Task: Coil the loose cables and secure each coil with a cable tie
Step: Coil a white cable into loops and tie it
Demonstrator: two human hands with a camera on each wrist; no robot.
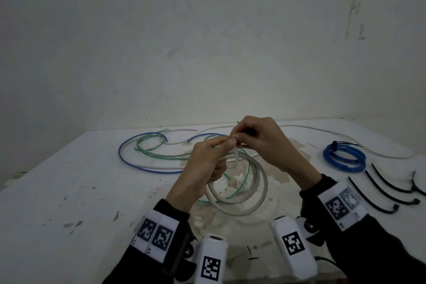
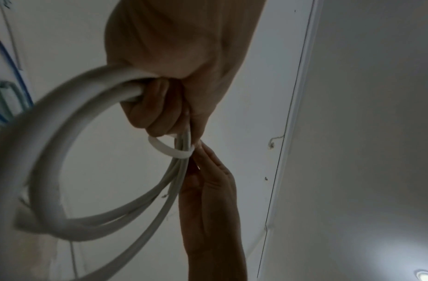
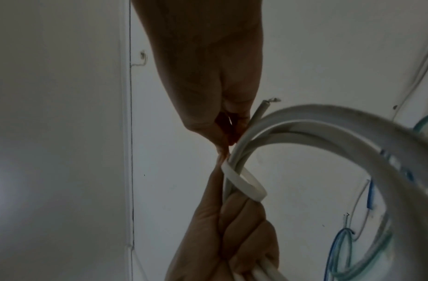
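Above the table [image 1: 69,191], the left hand [image 1: 202,168] grips the grey cable coil [image 1: 242,191], hanging as an upright ring, while the right hand [image 1: 260,143] pinches a white cable tie [image 2: 169,150] looped across its top strands.

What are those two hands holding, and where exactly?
Left hand grips the white cable coil at its bundled top; right hand pinches the white tie looped there.
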